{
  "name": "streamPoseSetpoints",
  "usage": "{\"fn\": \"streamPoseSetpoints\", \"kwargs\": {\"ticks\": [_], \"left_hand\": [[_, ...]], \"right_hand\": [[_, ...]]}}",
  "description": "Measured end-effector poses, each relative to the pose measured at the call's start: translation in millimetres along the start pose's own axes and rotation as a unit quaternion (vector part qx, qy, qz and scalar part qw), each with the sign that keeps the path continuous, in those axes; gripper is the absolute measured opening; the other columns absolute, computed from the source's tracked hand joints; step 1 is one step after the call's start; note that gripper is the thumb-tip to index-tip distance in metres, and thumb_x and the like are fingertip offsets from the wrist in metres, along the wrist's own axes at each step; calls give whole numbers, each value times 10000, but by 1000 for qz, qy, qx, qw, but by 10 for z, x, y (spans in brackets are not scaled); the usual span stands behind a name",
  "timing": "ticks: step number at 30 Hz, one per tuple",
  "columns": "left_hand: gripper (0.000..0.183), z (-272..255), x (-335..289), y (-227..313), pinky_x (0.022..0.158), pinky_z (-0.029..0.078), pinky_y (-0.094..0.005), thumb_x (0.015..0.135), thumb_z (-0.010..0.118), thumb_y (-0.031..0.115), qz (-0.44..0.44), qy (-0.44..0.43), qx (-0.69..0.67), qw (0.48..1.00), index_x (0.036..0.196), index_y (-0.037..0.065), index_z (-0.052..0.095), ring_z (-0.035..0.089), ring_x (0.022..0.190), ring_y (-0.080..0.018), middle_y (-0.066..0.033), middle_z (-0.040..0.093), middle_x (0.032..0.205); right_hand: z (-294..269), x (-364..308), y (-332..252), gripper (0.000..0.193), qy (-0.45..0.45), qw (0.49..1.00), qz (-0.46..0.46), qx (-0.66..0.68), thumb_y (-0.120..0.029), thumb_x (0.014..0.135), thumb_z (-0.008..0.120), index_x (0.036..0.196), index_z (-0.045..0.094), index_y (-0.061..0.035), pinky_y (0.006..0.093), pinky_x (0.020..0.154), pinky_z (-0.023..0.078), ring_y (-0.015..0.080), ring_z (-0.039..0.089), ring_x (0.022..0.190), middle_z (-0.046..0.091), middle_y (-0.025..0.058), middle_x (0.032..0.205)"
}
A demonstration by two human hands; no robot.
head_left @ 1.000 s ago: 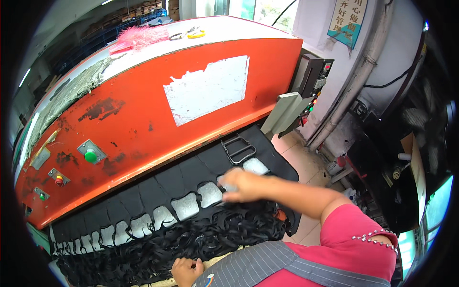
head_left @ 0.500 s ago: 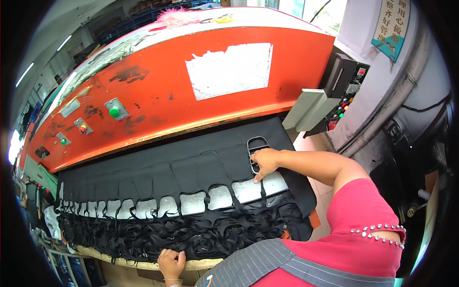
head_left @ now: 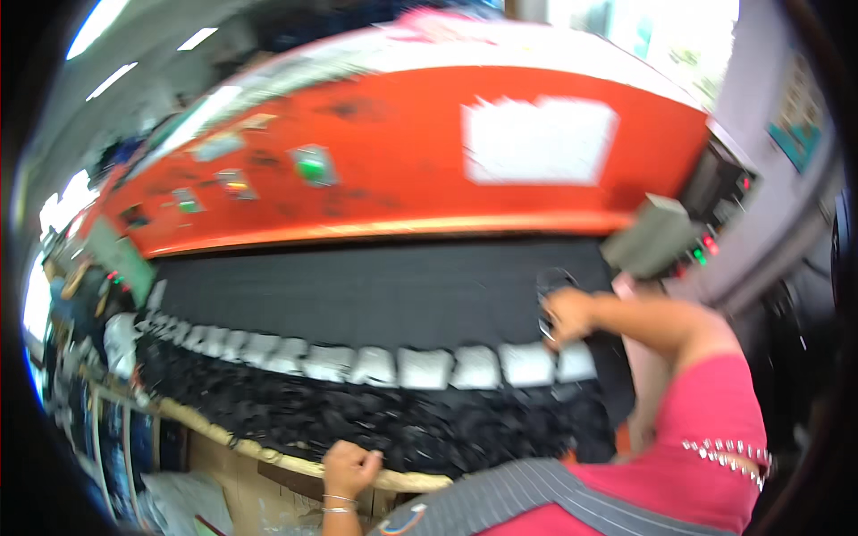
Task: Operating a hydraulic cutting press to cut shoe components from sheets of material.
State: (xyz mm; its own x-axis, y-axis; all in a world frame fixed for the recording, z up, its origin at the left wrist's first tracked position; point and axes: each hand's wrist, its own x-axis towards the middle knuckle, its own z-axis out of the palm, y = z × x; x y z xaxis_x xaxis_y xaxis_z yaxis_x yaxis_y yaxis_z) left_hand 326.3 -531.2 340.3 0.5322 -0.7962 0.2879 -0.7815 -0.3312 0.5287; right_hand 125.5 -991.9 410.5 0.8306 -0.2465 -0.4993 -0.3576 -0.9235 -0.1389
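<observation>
My right hand (head_left: 569,316) is closed on a metal-rimmed cutting die (head_left: 556,275), a rounded outline frame standing on the right part of the black sheet material (head_left: 384,281). Part of the die is hidden behind my fingers, and motion blurs it. Below the hand, a row of pale metallic surface patches (head_left: 424,368) shows through gaps cut along the sheet's near edge. My left hand (head_left: 351,469) rests at the near table edge with its fingers curled into a loose fist, beside a heap of black offcut strips (head_left: 304,415). Nothing shows in it.
A large orange press beam (head_left: 393,170) spans the far side, with a green button (head_left: 313,166) on its face. At right stand a grey metal guard (head_left: 648,237) and a control box with lit lamps. A pale padded edge (head_left: 214,424) borders the near side.
The head view has swung left, shifting the whole scene rightward and blurring it. My right hand stays on the die, and my left hand remains at the near edge.
</observation>
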Motion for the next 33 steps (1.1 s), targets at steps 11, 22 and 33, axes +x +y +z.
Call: {"fn": "streamPoseSetpoints", "kwargs": {"ticks": [11,22,33], "left_hand": [[210,-203,-259,-30,620,484,-355,792,728,265,73,-69,-174,979,707,83,672,601,690,-261,-87,611,694],[96,-2011,497,-2504,693,509,-329,808,702,155,53,135,-198,969,800,62,682,632,755,-237,-62,666,787],[235,-2491,237,-3807,657,503,-406,833,635,301,-53,86,-10,995,703,106,655,626,717,-280,-61,632,704]], "right_hand": [[-717,-358,-1186,797,-44,970,179,-156,-616,731,690,1211,574,9,392,967,456,351,548,1161,564,232,1243],[-2969,1360,-4380,385,267,946,-135,-123,-363,804,726,964,626,-27,396,744,506,298,634,826,641,133,882],[-4350,3333,-6065,447,399,909,-118,29,-341,860,656,1173,564,-36,395,774,510,279,639,900,657,146,970]]}}
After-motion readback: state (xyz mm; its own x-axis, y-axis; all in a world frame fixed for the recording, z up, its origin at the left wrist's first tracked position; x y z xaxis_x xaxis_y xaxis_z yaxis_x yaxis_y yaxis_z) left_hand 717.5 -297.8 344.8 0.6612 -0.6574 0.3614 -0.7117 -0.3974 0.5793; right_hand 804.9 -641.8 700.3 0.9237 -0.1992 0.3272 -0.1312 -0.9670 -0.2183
